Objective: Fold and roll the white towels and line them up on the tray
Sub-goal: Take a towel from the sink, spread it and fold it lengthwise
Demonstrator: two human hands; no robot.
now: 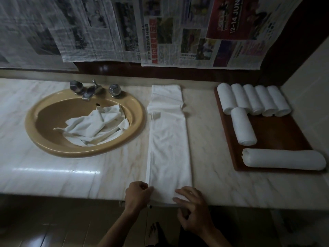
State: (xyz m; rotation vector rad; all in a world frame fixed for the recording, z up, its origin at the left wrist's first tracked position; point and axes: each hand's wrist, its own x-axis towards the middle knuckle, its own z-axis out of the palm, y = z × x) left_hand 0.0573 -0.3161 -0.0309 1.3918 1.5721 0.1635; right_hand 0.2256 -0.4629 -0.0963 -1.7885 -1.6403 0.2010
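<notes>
White cotton, thin and creased: folded towel, a long narrow strip, lay on the worktop running from the near edge to the far one, between sink and tray. Held at its near end by both hands. Left hand curled at the near left corner, pinching the folded edge. Right hand just right of it, fingers bent and spread, tips pressing the cloth's near right part, thumb tucked under at the worktop's lip.

Seven rolled towels, soft cylinders, on a dark reddish wooden tray at the right: five side by side along the far end, one nearer below them, one longer roll crosswise at the near edge. Crumpled white towels heaped in an oval tan ceramic sink at the left, under a chrome tap with two faceted knobs.

Pale veined marble, glossy, formed the worktop. Newspaper sheets covered the far wall above a dark band. Dim tiled floor below, bare toes faintly seen.
</notes>
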